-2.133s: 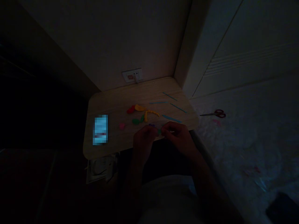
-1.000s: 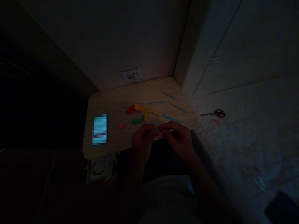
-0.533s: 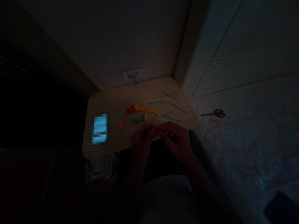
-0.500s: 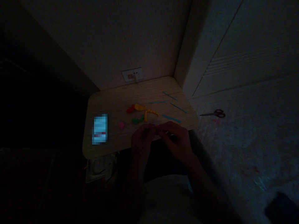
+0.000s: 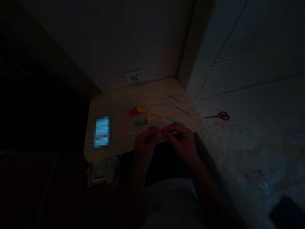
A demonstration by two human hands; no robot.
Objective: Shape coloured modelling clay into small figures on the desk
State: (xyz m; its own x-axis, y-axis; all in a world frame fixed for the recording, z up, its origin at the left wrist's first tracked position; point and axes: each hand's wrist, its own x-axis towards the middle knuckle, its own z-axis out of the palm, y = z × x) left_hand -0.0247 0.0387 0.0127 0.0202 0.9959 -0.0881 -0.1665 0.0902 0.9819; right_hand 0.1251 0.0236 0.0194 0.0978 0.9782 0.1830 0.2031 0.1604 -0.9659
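In dim light, my left hand point(image 5: 146, 144) and my right hand point(image 5: 181, 141) meet at the near edge of the small wooden table. The fingertips of both are closed together around a small pale piece point(image 5: 162, 136), too dark and small to name. Just beyond my left fingers lies a purple lump point(image 5: 153, 128), partly covered by them. Farther in are soft clay-like pieces: a green one point(image 5: 138, 123), a red one point(image 5: 133, 111), a yellow one point(image 5: 143, 109) with thin yellow strands point(image 5: 154, 114), and a pink ball point(image 5: 123, 128) to the left.
Several thin blue-green sticks point(image 5: 174, 121) lie on the table's point(image 5: 107, 101) right side. A phone with a lit, blurred screen point(image 5: 102, 132) rests at the left. Scissors point(image 5: 218, 116) lie beyond the right edge. A wall socket point(image 5: 135, 77) is behind the table.
My fingertips have shifted slightly apart, showing more of the small pale piece between them. More of the purple lump is visible beyond my left fingers.
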